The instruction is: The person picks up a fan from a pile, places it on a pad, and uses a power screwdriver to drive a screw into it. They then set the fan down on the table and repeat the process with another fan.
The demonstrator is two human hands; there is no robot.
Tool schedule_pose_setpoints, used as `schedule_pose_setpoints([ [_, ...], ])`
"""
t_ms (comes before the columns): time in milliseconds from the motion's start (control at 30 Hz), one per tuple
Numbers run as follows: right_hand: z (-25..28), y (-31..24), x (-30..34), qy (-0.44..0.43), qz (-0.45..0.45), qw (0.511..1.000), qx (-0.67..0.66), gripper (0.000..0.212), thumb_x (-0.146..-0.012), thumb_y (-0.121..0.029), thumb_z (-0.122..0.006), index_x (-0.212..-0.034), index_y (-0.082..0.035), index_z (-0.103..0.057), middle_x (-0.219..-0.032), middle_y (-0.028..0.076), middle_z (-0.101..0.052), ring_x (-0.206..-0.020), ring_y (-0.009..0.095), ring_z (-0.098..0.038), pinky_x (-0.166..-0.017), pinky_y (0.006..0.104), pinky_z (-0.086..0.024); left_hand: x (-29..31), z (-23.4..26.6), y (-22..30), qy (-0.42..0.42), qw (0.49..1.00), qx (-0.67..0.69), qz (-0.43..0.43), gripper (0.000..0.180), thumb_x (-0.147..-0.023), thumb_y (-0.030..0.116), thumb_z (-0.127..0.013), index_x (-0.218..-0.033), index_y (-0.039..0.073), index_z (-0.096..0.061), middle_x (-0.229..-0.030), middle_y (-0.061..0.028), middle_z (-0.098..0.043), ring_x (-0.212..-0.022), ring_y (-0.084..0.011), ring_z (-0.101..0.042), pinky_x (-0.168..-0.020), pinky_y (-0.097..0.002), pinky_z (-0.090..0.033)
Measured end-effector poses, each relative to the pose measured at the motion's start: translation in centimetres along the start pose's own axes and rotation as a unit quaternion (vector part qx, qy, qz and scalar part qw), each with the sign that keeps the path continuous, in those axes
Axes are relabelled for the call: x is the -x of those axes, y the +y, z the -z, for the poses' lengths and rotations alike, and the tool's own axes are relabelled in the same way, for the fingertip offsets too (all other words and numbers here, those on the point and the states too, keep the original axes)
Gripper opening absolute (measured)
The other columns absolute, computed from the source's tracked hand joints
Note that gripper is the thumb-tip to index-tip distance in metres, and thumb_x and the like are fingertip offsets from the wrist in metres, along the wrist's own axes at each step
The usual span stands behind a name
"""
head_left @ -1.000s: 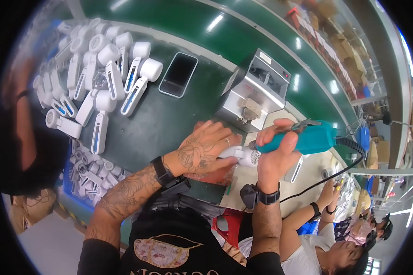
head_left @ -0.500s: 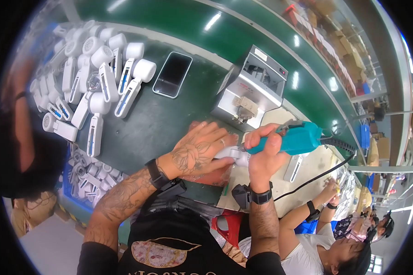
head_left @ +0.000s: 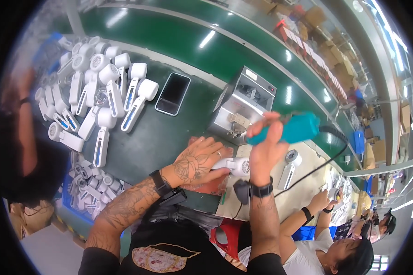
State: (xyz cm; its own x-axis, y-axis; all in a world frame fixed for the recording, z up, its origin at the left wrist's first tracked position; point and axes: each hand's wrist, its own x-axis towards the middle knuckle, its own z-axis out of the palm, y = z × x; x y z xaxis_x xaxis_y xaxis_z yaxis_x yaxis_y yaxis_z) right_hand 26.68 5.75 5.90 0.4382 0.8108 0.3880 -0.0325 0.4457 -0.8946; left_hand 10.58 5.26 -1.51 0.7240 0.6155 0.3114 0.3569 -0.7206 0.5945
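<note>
My left hand (head_left: 201,158) presses a white handheld fan (head_left: 240,167) down at the edge of a reddish mat (head_left: 211,184), its fingers around the handle. The round, grilled head of the fan points to the right. In my right hand (head_left: 266,153) is a teal electric screwdriver (head_left: 303,128), held above and right of the fan, slightly blurred. Its tip is hidden behind my fingers, apart from the fan as far as I can see. A black cord (head_left: 303,176) hangs from its rear end.
Many white fans (head_left: 109,73) crowd the left of the green table; a bin (head_left: 89,190) below holds more parts. A phone (head_left: 173,94) lies mid-table. Behind my hands stands a grey metal machine (head_left: 225,112). Another fan (head_left: 287,176) lies right, near a co-worker's hands (head_left: 320,200).
The screwdriver has lifted up and away from the fan in my right hand, uncovering the fan's head. My left hand stays on the fan. The whole view has shifted slightly.
</note>
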Motion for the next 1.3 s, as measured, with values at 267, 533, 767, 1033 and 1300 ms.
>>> schedule_pose_setpoints([
  [267,0.0,3.3,-1.3,-0.039,0.077,0.996,-0.011,0.037,-0.1,-0.037,-0.058,-0.098,0.0,-0.053,-0.068,0.006,-0.055,-0.061,0.016,-0.056,-0.055,0.0289,-0.045,-0.3,0.5,0.5,-0.041,0.999,0.003,-0.018,0.057,-0.078,0.03,-0.067,-0.128,0.006,-0.055,-0.117,-0.0111,-0.055,-0.113,-0.0308,-0.049,-0.102,-0.0483,-0.039],
  [533,2.4,-1.4,3.3,-0.01,-0.022,0.999,0.022,0.046,-0.099,-0.045,-0.057,-0.101,0.001,-0.054,-0.067,0.007,-0.052,-0.059,0.017,-0.052,-0.055,0.0315,-0.044,-0.3,1.0,0.3,-0.008,0.999,-0.007,-0.035,0.054,-0.08,0.029,-0.064,-0.127,0.004,-0.055,-0.116,-0.0119,-0.055,-0.11,-0.031,-0.05,-0.098,-0.0489,-0.041],
  [767,3.3,-1.9,5.9,-0.01,-0.036,0.999,0.025,0.06,-0.092,-0.056,-0.062,-0.104,0.001,-0.052,-0.066,0.008,-0.051,-0.058,0.019,-0.051,-0.056,0.0324,-0.043,0.0,0.6,0.6,-0.006,1.0,-0.01,-0.014,0.046,-0.09,0.034,-0.061,-0.127,0.006,-0.057,-0.112,-0.0091,-0.057,-0.107,-0.0284,-0.051,-0.097,-0.046,-0.041],
  [1033,3.3,-0.3,6.2,-0.021,-0.051,0.998,0.027,0.053,-0.093,-0.049,-0.064,-0.1,0.001,-0.051,-0.067,0.008,-0.051,-0.058,0.019,-0.051,-0.057,0.0327,-0.045,-0.3,0.5,0.0,-0.013,1.0,-0.01,-0.014,0.048,-0.088,0.032,-0.063,-0.129,0.007,-0.056,-0.112,-0.0093,-0.057,-0.105,-0.0288,-0.052,-0.095,-0.0448,-0.041],
  [1300,2.4,1.0,6.8,-0.016,-0.02,0.999,-0.042,0.045,-0.094,-0.043,-0.066,-0.095,-0.001,-0.05,-0.069,0.007,-0.051,-0.059,0.017,-0.051,-0.056,0.0323,-0.044,-0.6,1.8,0.5,0.002,0.999,-0.019,-0.027,0.046,-0.087,0.031,-0.065,-0.124,0.006,-0.058,-0.118,-0.01,-0.056,-0.104,-0.0302,-0.053,-0.09,-0.0432,-0.043],
])
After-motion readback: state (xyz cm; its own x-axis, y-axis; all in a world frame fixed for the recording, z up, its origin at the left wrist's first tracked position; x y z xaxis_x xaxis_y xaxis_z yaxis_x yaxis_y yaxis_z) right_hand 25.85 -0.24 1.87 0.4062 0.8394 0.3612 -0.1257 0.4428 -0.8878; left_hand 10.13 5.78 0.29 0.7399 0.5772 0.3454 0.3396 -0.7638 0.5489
